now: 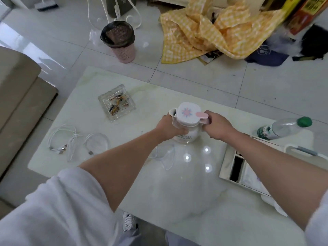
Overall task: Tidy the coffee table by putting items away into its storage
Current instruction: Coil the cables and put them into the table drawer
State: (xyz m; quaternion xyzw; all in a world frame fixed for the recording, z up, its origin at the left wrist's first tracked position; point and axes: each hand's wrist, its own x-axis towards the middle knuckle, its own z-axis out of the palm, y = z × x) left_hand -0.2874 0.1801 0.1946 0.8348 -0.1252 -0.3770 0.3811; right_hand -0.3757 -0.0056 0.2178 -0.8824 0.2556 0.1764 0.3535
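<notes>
A clear glass jug (186, 137) with a white lid and pink handle stands near the middle of the pale marble coffee table (124, 139). My left hand (168, 126) wraps around the jug's left side below the spout. My right hand (217, 126) grips the pink handle on its right. A square glass ashtray (116, 102) holding small bits sits to the far left. White cables (71, 142) lie coiled near the table's left edge. A plastic water bottle (284, 127) with a green cap lies on its side at the right.
An open tray-like box (239, 167) with a dark item sits at the right under my forearm. Beyond the table stand a pink mesh bin (120, 43) with a black liner and a yellow checked cloth (213, 32). A beige sofa (17, 96) borders the left.
</notes>
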